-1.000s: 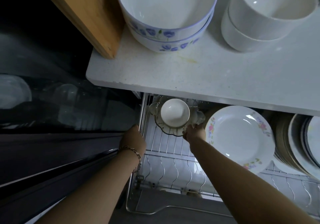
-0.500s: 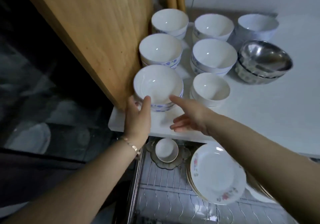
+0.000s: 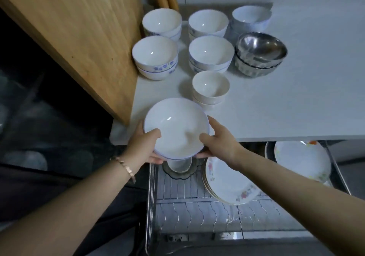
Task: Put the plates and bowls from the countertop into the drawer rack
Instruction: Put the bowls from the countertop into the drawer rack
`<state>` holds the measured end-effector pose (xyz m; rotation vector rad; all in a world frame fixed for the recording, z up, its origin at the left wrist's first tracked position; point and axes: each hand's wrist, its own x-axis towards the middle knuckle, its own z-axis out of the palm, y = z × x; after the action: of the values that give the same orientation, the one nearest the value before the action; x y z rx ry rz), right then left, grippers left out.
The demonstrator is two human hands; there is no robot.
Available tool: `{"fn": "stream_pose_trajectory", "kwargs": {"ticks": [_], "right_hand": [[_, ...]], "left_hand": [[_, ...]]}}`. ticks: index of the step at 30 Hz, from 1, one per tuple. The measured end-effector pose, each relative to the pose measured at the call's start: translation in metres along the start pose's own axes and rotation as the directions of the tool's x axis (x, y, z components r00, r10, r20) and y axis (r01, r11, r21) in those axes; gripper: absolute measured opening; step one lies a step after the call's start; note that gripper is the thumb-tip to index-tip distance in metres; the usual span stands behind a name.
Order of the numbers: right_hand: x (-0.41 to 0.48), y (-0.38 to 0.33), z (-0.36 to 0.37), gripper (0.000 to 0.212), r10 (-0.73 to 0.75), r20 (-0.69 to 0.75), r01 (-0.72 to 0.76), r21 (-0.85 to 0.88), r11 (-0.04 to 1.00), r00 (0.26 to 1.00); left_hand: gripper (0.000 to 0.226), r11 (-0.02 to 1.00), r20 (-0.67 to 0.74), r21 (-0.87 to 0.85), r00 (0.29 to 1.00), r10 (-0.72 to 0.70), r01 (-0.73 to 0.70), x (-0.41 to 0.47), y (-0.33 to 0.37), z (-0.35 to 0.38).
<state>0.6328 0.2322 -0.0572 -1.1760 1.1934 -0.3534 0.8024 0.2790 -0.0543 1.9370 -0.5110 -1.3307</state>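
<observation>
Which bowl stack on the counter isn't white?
The metal stack on the group's right: shiny grey steel, while the others are white.

White countertop (image 3: 296, 101) carrying 5 stacks of white bowls (image 3: 155, 57), 1 stack of steel bowls (image 3: 260, 53) to their right, and 1 stack of small cream bowls (image 3: 210, 88) nearest the front edge. Below it, a wire drawer rack (image 3: 177, 188) holds floral plates (image 3: 227, 180).

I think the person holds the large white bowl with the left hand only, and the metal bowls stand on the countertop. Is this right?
Not quite. The head view shows both hands on the white bowl: the left hand grips its left rim, the right hand its right rim. The metal bowls do stand on the countertop.
</observation>
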Motion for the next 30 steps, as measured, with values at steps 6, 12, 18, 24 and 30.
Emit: {"fn": "stream_pose_trajectory", "kwargs": {"ticks": [6,12,18,24,30], "right_hand": [[-0.073,0.056,-0.088,0.057,0.148,0.027,-0.141,-0.166,0.976,0.989],[-0.121,0.143,-0.182,0.057,0.36,-0.064,-0.365,-0.096,0.926,0.931],[-0.13,0.235,-0.274,0.049,0.487,-0.221,-0.535,-0.335,0.775,0.845],[-0.098,0.299,-0.318,0.051,0.505,-0.31,-0.588,-0.522,0.617,0.805],[-0.079,0.336,-0.335,0.049,0.497,-0.344,-0.594,-0.6,0.537,0.797]], "left_hand": [[0.047,0.998,0.277,0.066,0.96,-0.042,0.025,-0.06,-0.038,0.071],[0.048,0.977,0.398,0.209,0.908,-0.133,0.051,-0.079,-0.102,0.196],[0.052,0.922,0.438,0.377,0.86,-0.263,0.09,-0.076,-0.159,0.327],[0.067,0.893,0.419,0.431,0.847,-0.328,0.133,-0.051,-0.207,0.417],[0.07,0.864,0.401,0.491,0.851,-0.338,0.112,-0.039,-0.244,0.462]]}}
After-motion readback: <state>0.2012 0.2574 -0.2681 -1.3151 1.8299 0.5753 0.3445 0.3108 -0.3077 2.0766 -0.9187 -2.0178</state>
